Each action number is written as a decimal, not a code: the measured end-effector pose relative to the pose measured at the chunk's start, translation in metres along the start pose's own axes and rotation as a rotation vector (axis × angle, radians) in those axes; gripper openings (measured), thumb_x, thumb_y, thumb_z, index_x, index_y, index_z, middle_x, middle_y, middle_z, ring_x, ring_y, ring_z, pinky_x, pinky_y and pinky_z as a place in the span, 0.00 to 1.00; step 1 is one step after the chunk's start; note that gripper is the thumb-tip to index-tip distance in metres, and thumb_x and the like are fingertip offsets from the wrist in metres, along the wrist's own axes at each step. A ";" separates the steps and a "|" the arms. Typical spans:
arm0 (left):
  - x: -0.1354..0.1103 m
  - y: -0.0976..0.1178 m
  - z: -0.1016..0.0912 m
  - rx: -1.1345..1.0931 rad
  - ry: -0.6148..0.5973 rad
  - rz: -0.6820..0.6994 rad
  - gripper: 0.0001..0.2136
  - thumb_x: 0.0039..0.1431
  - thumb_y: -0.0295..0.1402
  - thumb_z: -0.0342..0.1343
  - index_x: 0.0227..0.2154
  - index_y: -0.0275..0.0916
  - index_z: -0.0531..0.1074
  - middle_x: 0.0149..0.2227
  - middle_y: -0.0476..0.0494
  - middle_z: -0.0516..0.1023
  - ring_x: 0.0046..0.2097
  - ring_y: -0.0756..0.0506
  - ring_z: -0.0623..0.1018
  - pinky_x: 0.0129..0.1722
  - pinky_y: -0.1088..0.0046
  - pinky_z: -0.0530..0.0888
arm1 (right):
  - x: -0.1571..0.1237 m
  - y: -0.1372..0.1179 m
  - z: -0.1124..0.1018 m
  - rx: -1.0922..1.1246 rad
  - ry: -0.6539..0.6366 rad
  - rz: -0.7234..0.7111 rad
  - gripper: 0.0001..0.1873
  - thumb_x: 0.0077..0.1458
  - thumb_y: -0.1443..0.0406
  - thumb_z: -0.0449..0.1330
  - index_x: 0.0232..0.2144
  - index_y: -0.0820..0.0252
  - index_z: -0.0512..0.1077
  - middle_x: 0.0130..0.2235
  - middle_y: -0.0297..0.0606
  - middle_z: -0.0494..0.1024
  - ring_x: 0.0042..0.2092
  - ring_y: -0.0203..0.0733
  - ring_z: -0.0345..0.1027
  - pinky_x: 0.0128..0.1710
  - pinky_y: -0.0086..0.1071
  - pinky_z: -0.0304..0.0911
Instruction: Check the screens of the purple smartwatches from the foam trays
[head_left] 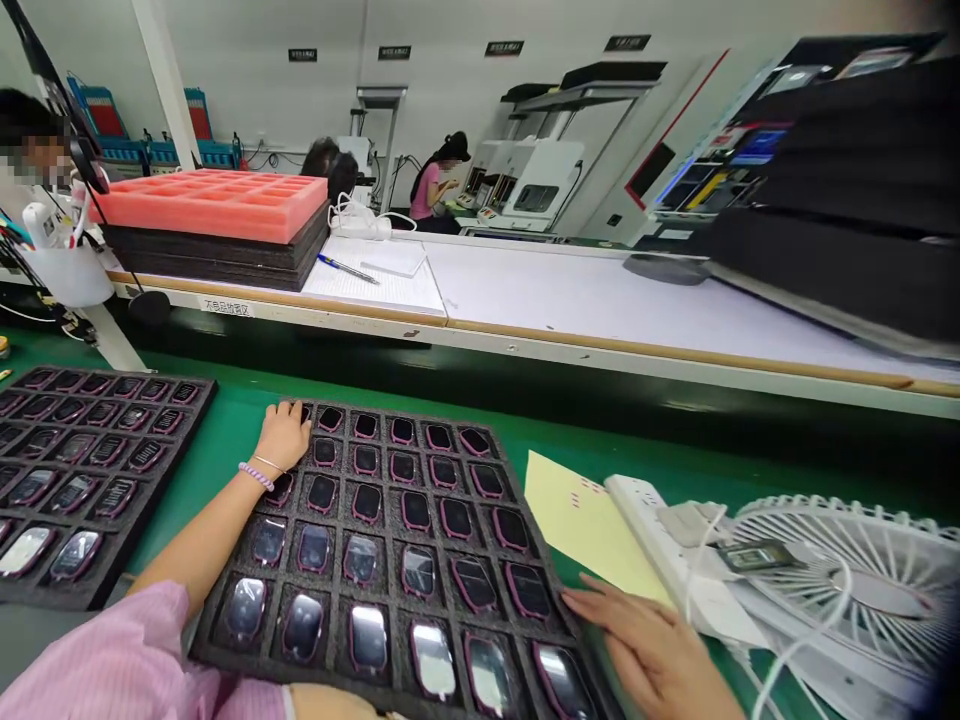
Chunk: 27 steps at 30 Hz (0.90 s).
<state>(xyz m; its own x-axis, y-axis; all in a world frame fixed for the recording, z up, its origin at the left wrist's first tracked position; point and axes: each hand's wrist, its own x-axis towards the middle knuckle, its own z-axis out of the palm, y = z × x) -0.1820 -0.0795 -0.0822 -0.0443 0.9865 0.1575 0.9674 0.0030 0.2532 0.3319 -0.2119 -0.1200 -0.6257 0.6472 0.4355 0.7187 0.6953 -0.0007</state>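
A black foam tray (525, 480) lies on the green belt in front of me, its pockets filled with several small pink-edged watch bodies (415, 510). My left hand (283, 435) rests on the tray's far left corner, fingers curled down over the edge. My right hand (651, 650) lies flat against the tray's near right edge, fingers stretched out and together. Neither hand holds anything I can see.
A second black tray of similar parts (82, 470) sits to the left. A yellow sheet (585, 525), a white power strip (660, 540) and a white desk fan (847, 590) lie to the right. Beyond runs a white bench with pink foam trays (210, 205). Other people sit at the back.
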 end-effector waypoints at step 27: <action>0.017 0.092 -0.058 -1.136 -0.074 -0.071 0.07 0.64 0.27 0.53 0.44 0.37 0.66 0.31 0.50 0.72 0.27 0.51 0.73 0.33 0.73 0.74 | 0.327 -0.091 0.072 0.777 -0.258 0.370 0.06 0.63 0.63 0.58 0.37 0.56 0.62 0.33 0.34 0.75 0.32 0.42 0.72 0.32 0.31 0.63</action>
<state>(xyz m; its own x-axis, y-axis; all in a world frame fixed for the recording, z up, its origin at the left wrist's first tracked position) -0.1082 -0.0723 -0.0008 -0.0390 0.9974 0.0614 0.1764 -0.0536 0.9829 0.0398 -0.0412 -0.0420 -0.5106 0.8569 0.0711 0.5386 0.3832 -0.7503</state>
